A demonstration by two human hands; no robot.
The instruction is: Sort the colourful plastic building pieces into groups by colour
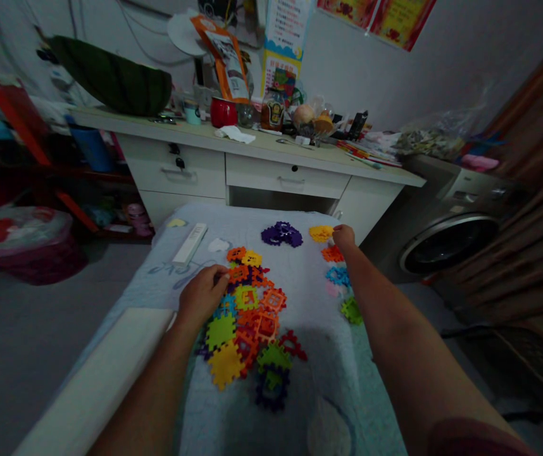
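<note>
A heap of coloured interlocking plastic tiles (250, 320) lies on a pale blue cloth-covered surface (309, 380). My left hand (204, 292) rests on the heap's left edge, fingers curled on an orange tile (238, 273). My right hand (343, 237) reaches to the far right, its fingers closed at a yellow tile pile (321, 233), just above an orange tile (332, 254). Sorted piles sit along my right forearm: blue (338, 275), pink (332, 289) and green (351, 310). A purple pile (281, 234) lies at the far middle.
A white remote (190, 243) and a white scrap (218, 244) lie at the far left of the cloth. Beyond stands a cluttered white desk (233, 164) with drawers. A washing machine (452, 234) stands at right, a pink basket (24, 244) at left on the floor.
</note>
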